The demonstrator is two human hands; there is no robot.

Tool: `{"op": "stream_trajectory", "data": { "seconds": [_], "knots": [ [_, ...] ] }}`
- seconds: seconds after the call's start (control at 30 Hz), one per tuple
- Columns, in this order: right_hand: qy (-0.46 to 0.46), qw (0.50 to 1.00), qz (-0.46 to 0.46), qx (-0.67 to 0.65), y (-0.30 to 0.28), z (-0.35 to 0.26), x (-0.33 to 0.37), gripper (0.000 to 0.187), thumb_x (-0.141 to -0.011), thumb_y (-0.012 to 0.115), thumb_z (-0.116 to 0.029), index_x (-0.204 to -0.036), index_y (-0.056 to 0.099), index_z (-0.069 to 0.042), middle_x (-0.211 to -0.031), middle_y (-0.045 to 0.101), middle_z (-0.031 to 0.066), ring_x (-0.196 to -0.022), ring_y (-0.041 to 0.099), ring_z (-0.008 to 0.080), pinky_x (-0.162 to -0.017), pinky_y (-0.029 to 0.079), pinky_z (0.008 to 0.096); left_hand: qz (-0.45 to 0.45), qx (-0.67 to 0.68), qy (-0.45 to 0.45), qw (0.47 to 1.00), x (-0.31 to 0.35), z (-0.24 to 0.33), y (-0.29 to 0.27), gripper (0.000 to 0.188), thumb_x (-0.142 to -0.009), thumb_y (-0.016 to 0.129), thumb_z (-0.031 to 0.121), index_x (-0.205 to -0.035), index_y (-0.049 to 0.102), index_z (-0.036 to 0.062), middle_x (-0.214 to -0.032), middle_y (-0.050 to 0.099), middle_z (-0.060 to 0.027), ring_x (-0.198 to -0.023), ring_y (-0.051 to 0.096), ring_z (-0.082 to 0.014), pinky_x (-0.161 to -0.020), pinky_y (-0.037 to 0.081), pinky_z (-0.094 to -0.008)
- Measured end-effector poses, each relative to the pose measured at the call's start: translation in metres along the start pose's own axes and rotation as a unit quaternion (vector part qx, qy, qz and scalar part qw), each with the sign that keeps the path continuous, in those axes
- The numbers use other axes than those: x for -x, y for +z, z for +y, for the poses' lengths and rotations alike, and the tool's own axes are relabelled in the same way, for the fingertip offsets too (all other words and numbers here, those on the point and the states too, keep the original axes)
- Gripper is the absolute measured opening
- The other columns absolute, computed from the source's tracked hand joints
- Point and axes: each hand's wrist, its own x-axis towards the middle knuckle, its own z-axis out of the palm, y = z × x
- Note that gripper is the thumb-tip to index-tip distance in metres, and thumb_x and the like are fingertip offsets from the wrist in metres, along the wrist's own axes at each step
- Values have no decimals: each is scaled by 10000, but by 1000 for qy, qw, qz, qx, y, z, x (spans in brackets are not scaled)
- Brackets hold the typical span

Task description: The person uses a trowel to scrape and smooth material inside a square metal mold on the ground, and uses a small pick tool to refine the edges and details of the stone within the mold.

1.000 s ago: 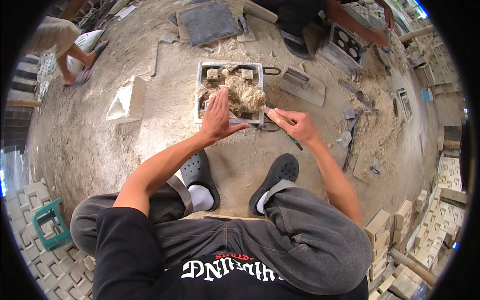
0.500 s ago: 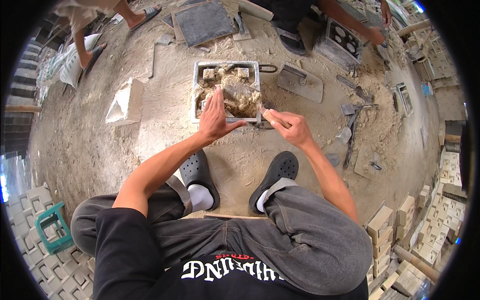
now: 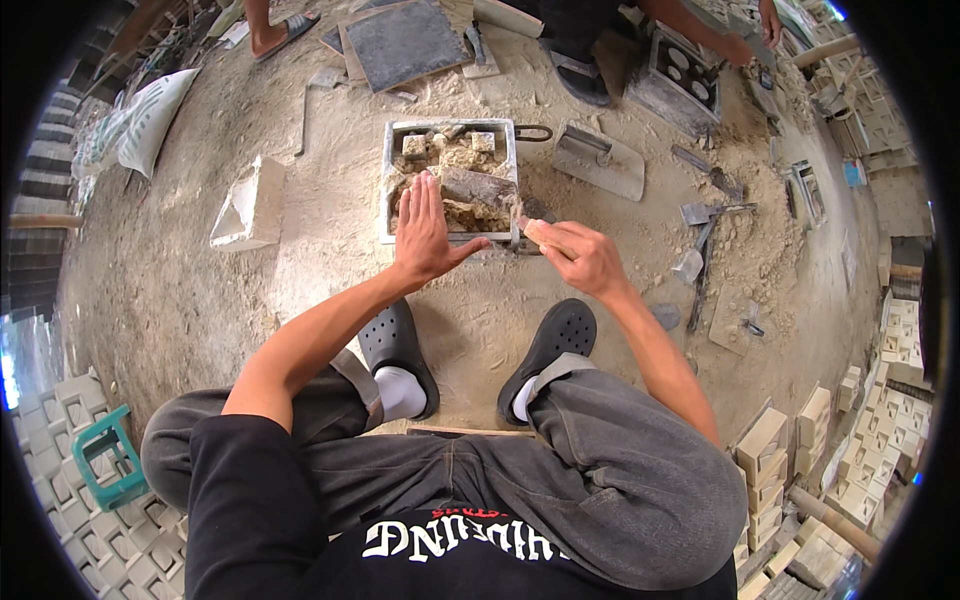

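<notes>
A square metal mould (image 3: 388, 150) sits on the ground ahead of my feet, partly filled with crumbly tan mortar mix (image 3: 465, 157). Square blocks show inside it near the far side. My right hand (image 3: 582, 258) is closed around the wooden handle of a trowel (image 3: 480, 187), whose blade lies over the mix inside the mould. Fingers stretched and flat, my left hand (image 3: 427, 235) rests at the mould's near left part, its fingertips beside the mix and close to the blade tip. What lies beneath that palm is hidden.
Right of the mould lies a flat plastering float (image 3: 600, 160). Farther right are loose tools (image 3: 700, 215) and heaped sand. A white hollow block (image 3: 250, 205) stands left, dark boards (image 3: 405, 45) lie beyond. Another person's arm (image 3: 700, 30) reaches over a second mould (image 3: 680, 80).
The trowel blade, covered with mix before, now shows mostly bare and flat over the mould. My left hand barely shifts. At the upper left, another person's foot has left the sack.
</notes>
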Motion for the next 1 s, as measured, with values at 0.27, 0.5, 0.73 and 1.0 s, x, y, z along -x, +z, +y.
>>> {"op": "stream_trajectory", "data": {
  "seconds": [0.27, 0.5, 0.73, 1.0],
  "knots": [
    [56, 997, 35, -26, -7, -11, -2, 304, -857, 696, -161, -1158, 717, -128, -989, 724, 100, -816, 689, 311, -693, 560, 380, -17, -21, -14, 1000, 4, -12, -1, 1307, -771, 491, 857, -1493, 114, -165, -1588, 104, -332, -1509, 29, -425, -1224, 38, -486],
    [193, 981, -31, -11, -25, -20, -5, 324, -862, 674, -207, -1163, 709, -91, -972, 710, 162, -839, 679, 360, -712, 536, 416, -135, -85, -16, 987, -2, -5, -4, 1260, -808, 333, 887, -1522, 68, -116, -1604, -4, -315, -1509, -36, -397, -1227, -8, -467],
    [220, 975, 19, -3, -23, -28, -1, 326, -867, 667, -207, -1168, 708, -87, -942, 703, 173, -827, 674, 373, -706, 529, 427, -72, -49, 107, 990, -13, 0, -2, 1224, -822, 348, 869, -1530, 104, -99, -1608, 117, -280, -1516, 83, -373, -1239, 77, -447],
    [166, 985, -39, 9, -21, -62, 7, 321, -860, 692, -194, -1162, 713, -86, -945, 711, 166, -798, 682, 360, -696, 541, 401, -66, -71, 107, 989, -35, -73, -17, 1219, -821, 354, 868, -1525, 130, -101, -1613, 120, -266, -1519, 79, -354, -1243, 59, -421]
  ]
}}
